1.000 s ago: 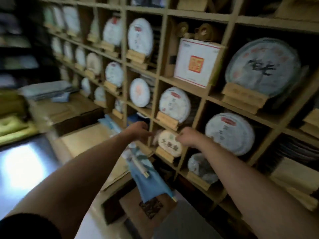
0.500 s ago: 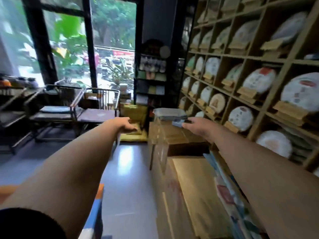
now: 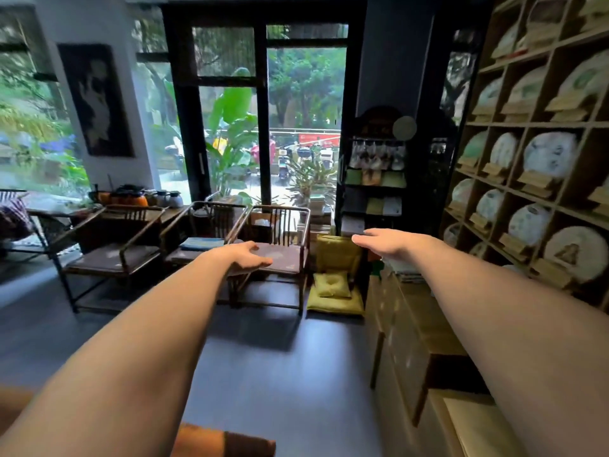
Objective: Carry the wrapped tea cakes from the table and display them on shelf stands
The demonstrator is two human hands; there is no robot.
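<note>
Left hand [image 3: 245, 258] and right hand [image 3: 384, 241] reach forward empty, wrapped tea cakes [image 3: 548, 155] on shelf [image 3: 534, 125] at right.

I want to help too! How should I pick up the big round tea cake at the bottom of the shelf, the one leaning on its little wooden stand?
Probably with both hands on the tea cake's round edge, left and right, coming from the front. It leans back on its wooden stand, so lift it up and toward you.

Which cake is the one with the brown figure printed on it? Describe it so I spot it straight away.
Look at the wooden shelf wall on the right side of the room. In its lowest visible row, nearest the camera, a wrapped tea cake leans on a wooden stand. Its cream wrapper carries a brown figure, while the neighbours are paler with greyish or green prints.
</note>
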